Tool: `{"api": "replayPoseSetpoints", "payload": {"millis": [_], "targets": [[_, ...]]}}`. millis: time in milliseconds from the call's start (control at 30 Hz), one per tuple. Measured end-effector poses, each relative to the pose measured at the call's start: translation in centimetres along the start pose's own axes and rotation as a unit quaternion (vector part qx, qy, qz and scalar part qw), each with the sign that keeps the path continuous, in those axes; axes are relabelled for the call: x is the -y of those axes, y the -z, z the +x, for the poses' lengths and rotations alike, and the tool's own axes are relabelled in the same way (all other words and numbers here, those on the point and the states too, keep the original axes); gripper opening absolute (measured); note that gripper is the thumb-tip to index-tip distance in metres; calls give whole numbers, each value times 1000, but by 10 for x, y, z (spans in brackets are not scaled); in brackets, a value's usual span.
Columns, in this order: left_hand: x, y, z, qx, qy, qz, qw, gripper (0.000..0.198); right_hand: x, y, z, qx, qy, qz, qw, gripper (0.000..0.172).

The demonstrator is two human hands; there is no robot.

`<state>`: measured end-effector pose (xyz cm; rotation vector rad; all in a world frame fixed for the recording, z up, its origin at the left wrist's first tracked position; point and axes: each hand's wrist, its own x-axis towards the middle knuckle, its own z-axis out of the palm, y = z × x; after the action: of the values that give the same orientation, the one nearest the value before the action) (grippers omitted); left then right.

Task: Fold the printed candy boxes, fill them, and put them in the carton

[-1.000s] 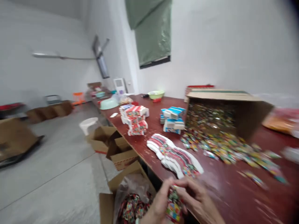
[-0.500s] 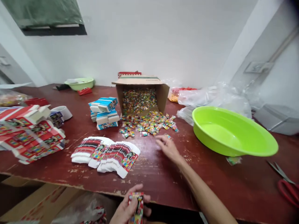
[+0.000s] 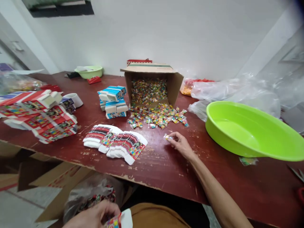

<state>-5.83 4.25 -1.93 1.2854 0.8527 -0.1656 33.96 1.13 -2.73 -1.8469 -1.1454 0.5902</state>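
Between the thumb and fingers of my right hand [image 3: 180,144] is a small wrapped candy [image 3: 167,137], just above the red-brown table. My left hand [image 3: 96,215], low in the view and partly cut off, grips a small printed candy box [image 3: 114,222] whose white flap sticks up. A loose heap of wrapped candies [image 3: 159,116] spills out of a cardboard carton [image 3: 176,90] lying on its side. To the left of my right hand, a fanned row of flat printed boxes [image 3: 123,142] lies on the tabletop.
A large lime-green basin [image 3: 251,148] stands at right, with scissors [image 3: 295,173] at the edge. Blue boxes [image 3: 115,109] and red box bundles [image 3: 55,123] are stacked at left. Plastic bags [image 3: 228,90] lie behind the basin; an open bag [image 3: 92,193] sits below the table edge.
My right hand has come back from the candy heap with a wrapped candy in its fingers. My left hand has moved down and left with the box, whose white flap now shows. The view has shifted.
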Motion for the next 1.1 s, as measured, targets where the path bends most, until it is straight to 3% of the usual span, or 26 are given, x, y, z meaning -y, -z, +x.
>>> {"api": "replayPoseSetpoints", "payload": {"millis": [167, 300, 467, 567, 667, 800, 900, 933, 1000, 1100], "targets": [[-32, -24, 7, -33, -75, -136, 987, 36, 58, -46, -59, 171, 65, 217, 959, 27], [-47, -43, 15, -56, -166, -165, 971, 36, 90, -65, -82, 197, 210, 154, 945, 15], [-58, -59, 13, -61, -198, -137, 969, 32, 103, -60, -82, 252, 337, 73, 904, 15], [-61, -63, 14, -72, -205, -140, 966, 38, 105, -54, -84, 303, 314, 69, 897, 22], [-61, -64, 18, -93, -210, -136, 964, 44, 104, -55, -86, 301, 226, 129, 917, 44], [-61, -66, 24, -136, -214, -100, 962, 45, 106, -63, -86, 247, 167, 128, 946, 25], [-63, -68, 22, -141, -255, -143, 946, 36, 114, -62, -87, 308, 203, 78, 926, 7], [-63, -69, 21, -141, -266, -175, 937, 33, 116, -61, -87, 315, 219, 83, 920, 10], [-65, -70, 19, -142, -258, -242, 924, 36, 117, -61, -86, 269, 225, 127, 928, 14], [-65, -69, 19, -142, -209, -302, 919, 57, 109, -67, -85, 211, 123, 223, 944, 19]]}}
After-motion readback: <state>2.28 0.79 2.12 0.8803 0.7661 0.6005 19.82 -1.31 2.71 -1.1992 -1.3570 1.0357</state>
